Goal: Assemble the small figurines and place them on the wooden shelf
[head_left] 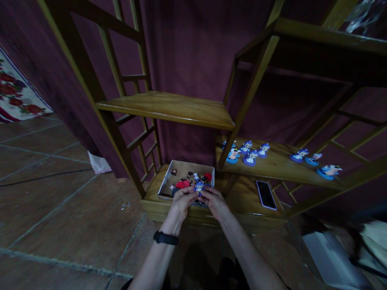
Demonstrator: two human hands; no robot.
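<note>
Between my two hands is a small purple-haired figurine point(199, 187), held upright by the fingertips over the near edge of an open cardboard box point(165, 182). My left hand point(183, 199), with a black band on its wrist, grips the figurine from the left. From the right, my right hand point(213, 198) pinches the same figurine. Inside the box lie several small figures in red, black and white, among them a red piece point(183, 184) and a dark little figure point(174, 172). My hands hide the box's near right part.
Several purple and blue figurines point(250, 158) stand on the right shelf point(276, 164). A phone point(266, 195) lies on the lower board. A wooden shelf point(169, 105) juts out above the box, and an upright post point(248, 100) stands right of it.
</note>
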